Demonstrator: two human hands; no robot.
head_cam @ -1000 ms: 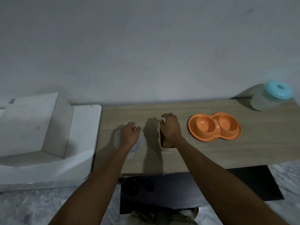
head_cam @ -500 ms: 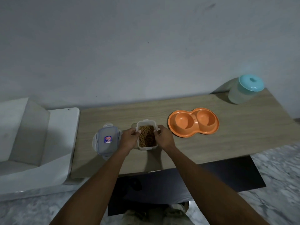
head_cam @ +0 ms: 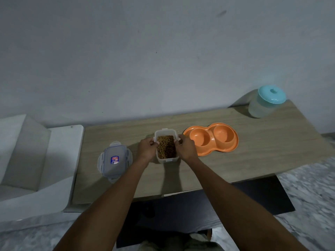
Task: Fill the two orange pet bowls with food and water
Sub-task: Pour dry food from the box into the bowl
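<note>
An orange double pet bowl (head_cam: 211, 140) lies on the wooden table (head_cam: 253, 142); both of its wells hold nothing. Just left of it stands an open clear food container (head_cam: 166, 145) filled with brown kibble. My left hand (head_cam: 148, 148) grips its left side and my right hand (head_cam: 184, 147) grips its right side. The container's clear lid (head_cam: 114, 161), with a blue sticker, lies flat further left. A translucent water jug (head_cam: 266, 102) with a teal lid stands at the table's far right corner.
A grey wall runs right behind the table. A white stepped unit (head_cam: 36, 160) adjoins the table's left end. A dark mat (head_cam: 235, 205) lies on the marble floor under the near edge.
My left hand let go of the lid and came over to the food container. Both hands now hold the container, and the view has shifted left.
</note>
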